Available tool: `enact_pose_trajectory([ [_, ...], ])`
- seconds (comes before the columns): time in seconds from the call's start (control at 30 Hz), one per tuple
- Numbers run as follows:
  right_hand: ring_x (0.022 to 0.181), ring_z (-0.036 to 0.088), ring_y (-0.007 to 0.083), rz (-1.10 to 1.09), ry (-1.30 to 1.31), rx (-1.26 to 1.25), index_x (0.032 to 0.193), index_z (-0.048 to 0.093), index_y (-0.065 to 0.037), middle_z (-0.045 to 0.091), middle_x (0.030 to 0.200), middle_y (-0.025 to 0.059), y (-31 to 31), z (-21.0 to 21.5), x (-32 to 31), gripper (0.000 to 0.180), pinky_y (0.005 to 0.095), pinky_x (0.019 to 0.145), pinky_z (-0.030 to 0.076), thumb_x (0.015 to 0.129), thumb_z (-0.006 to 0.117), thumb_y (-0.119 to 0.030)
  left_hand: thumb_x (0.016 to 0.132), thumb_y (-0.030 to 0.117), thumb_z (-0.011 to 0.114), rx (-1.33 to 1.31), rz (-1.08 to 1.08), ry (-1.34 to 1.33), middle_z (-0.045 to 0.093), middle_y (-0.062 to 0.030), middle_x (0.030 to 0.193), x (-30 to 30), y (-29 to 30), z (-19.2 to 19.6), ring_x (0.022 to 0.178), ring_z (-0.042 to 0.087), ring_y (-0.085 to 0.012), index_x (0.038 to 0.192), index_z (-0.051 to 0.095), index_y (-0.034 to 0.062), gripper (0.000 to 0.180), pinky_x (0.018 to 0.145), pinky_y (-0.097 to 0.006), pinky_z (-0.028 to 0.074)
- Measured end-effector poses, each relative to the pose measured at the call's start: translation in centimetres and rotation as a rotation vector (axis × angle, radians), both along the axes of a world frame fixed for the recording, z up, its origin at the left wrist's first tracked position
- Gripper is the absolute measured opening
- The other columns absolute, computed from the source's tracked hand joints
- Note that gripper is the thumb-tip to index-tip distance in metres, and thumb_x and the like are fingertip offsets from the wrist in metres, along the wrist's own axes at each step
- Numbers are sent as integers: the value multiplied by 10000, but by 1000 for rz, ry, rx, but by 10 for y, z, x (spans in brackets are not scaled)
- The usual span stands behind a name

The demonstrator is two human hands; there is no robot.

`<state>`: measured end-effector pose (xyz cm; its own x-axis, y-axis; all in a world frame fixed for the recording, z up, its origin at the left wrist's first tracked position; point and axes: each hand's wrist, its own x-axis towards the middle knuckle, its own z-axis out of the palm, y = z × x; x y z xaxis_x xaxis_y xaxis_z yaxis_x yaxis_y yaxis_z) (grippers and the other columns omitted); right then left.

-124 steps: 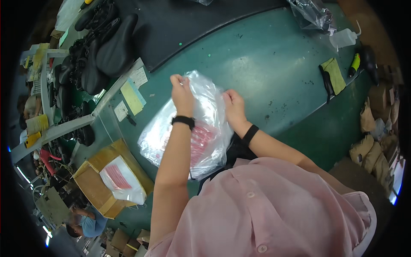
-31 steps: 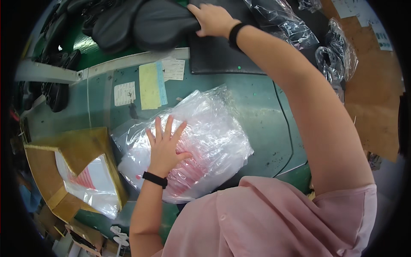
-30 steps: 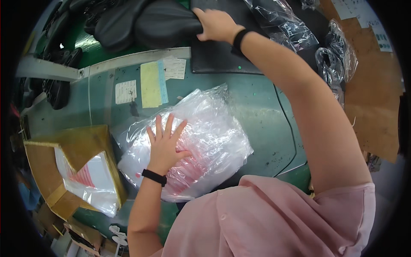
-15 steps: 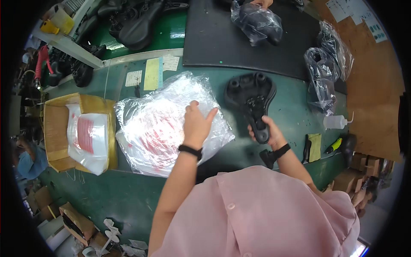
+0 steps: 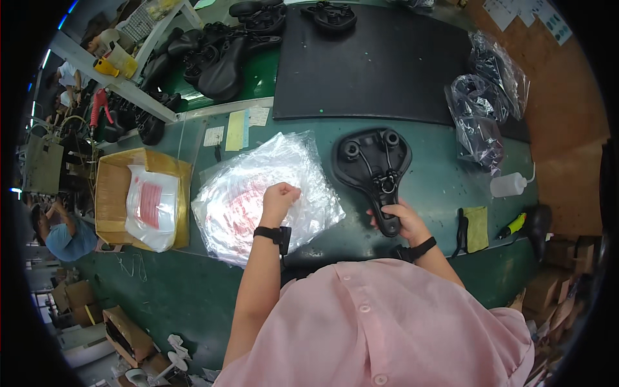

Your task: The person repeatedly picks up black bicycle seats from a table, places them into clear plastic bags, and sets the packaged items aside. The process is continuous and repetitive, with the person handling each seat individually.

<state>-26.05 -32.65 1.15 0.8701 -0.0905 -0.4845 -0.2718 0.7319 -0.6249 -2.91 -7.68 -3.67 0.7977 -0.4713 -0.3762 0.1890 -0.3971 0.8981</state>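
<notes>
The green workbench (image 5: 438,193) carried a black mat (image 5: 380,64) at its far side; one cardboard box (image 5: 113,193) sat at the left; two bagged saddles (image 5: 480,109) lay right; the left hand (image 5: 278,195) pinched the stack of clear bags (image 5: 258,187) closed-fingered; the right hand (image 5: 396,219) gripped the upturned black saddle (image 5: 373,161) by its nose, beside the bags.

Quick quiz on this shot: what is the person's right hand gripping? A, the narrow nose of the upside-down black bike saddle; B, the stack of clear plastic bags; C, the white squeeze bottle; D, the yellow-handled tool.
A: the right hand closes around the narrow end of the black saddle, which lies underside up on the green table, while the left hand rests on the clear plastic bags.
</notes>
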Motion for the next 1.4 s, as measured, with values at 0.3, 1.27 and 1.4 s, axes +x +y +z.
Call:
enact_pose_trajectory([
  [0.3, 883, 610, 163, 43, -103, -68, 1220, 512, 15, 618, 1065, 76, 74, -12, 129, 488, 298, 803, 491, 748, 635, 0, 761, 0, 673, -97, -46, -30, 646, -71, 794, -29, -20, 20, 684, 633, -140, 837, 573, 26, 128, 567, -273, 522],
  [1.27, 820, 627, 243, 529, -55, -959, 1132, 535, 11, 645, 880, 165, 63, 23, 128, 457, 324, 729, 483, 693, 648, -49, 758, 38, 651, -140, -336, -787, 707, -98, 881, -9, 38, 121, 730, 674, -229, 905, 716, 59, 162, 641, -336, 526],
  [1.4, 864, 602, 155, 331, 149, -245, 1148, 542, 34, 625, 994, 68, 71, 22, 123, 431, 290, 795, 489, 738, 644, -50, 791, 93, 614, -32, -252, -636, 687, -98, 810, -10, 52, 97, 689, 653, -277, 895, 694, 87, 132, 629, -359, 521],
])
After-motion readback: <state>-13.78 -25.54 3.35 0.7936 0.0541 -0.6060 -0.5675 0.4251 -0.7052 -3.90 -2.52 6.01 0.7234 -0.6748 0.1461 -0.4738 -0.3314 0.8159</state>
